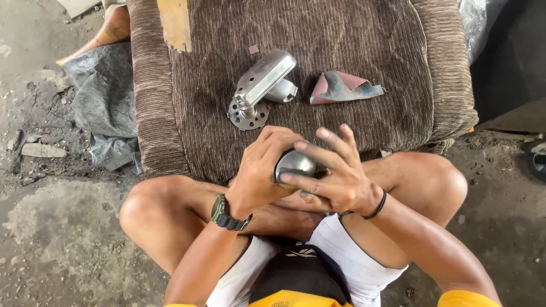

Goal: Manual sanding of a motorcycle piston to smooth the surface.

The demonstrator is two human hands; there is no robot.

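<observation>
Hand-sanding of a rounded metal part, in progress over the lap.
Left hand (259,170) clenches the rounded metal part (296,165); right hand (335,179) lies on it, fingers partly spread, its grip unclear. At 12 o'clock on the brown cushion (364,74) lie a metal housing with perforated flange (261,88) and, at 1 o'clock, torn sandpaper (341,88). Judged: housing not yet worked.

Glossy metal part (296,163), ribbed cloth cushion (341,45)
</observation>
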